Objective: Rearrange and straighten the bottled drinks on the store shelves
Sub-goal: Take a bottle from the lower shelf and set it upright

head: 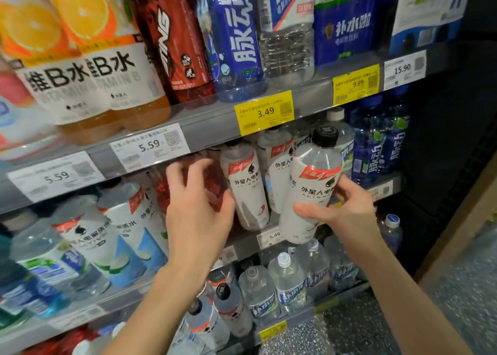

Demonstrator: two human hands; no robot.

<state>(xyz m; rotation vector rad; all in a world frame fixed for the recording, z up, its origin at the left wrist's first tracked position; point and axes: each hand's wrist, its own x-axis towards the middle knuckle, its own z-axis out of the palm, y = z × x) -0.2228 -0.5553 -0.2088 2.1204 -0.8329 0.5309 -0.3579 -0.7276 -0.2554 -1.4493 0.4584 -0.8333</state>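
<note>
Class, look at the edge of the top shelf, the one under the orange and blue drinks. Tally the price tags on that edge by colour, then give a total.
Yellow price tags: 2
White price tags: 3
Total: 5

Left hand (197, 209) spread, right hand (340, 206) gripping.
</note>
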